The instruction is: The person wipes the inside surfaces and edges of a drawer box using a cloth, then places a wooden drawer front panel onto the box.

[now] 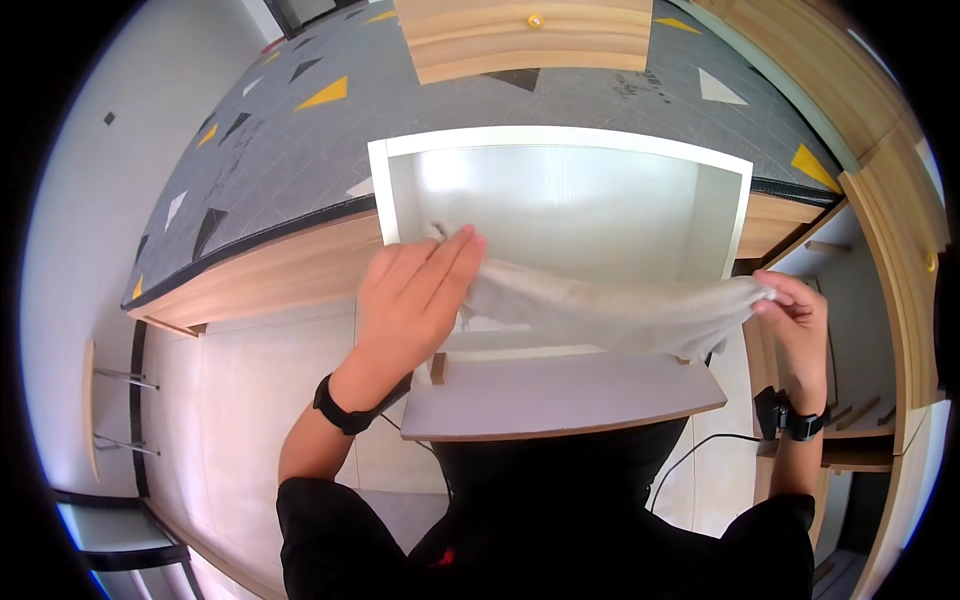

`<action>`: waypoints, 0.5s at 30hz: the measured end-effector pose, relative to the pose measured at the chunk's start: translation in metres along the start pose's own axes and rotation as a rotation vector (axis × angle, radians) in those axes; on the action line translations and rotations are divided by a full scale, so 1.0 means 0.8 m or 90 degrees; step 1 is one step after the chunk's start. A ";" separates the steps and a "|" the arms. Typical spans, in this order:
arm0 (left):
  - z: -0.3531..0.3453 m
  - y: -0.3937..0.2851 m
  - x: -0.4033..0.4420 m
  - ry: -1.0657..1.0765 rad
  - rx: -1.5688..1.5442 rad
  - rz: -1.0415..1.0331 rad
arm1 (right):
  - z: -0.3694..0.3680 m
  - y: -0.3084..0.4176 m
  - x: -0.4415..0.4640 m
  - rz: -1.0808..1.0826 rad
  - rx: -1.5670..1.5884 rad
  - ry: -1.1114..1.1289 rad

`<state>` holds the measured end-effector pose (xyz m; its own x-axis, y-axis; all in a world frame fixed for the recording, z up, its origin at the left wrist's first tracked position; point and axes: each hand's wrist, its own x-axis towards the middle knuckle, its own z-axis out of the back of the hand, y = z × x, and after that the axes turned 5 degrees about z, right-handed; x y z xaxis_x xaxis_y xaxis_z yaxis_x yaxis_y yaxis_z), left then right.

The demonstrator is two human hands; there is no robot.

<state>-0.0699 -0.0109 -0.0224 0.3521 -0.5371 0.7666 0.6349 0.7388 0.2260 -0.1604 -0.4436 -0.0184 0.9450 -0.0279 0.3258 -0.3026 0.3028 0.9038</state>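
A light grey cloth [610,305] stretches between my two hands across the near side of a white open box [560,138], which looks like a drawer or cabinet shell. My left hand [420,285] grips the cloth's left end, its fingers laid together over it; a bunched bit of cloth sticks out past them. At the other end, my right hand [795,305] pinches a corner between thumb and fingertips. The cloth sags a little in the middle and hides part of the box's near edge. Below it, close to my body, lies a flat pale board [560,395] with a brown edge.
Behind the box is a grey surface [290,140] with yellow, white and black triangles, on a wooden base [290,260]. A wood-grain drawer front with a round knob [535,21] rests on it. Wooden cabinets [905,270] stand right; a wall-side panel [92,410] stands left.
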 end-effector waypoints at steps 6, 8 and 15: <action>0.029 0.002 -0.002 -0.040 -0.102 0.007 | 0.014 -0.025 -0.007 0.124 -0.118 -0.104; 0.028 -0.008 -0.017 0.049 -0.086 0.036 | -0.016 -0.024 -0.003 0.087 -0.134 -0.193; 0.039 -0.003 0.018 -0.033 -0.233 0.017 | -0.016 -0.010 0.002 0.375 -0.154 -0.229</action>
<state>-0.0876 -0.0077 0.0066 0.3425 -0.4919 0.8004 0.8330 0.5530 -0.0166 -0.1550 -0.4337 -0.0287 0.5217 -0.0947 0.8478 -0.6730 0.5651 0.4772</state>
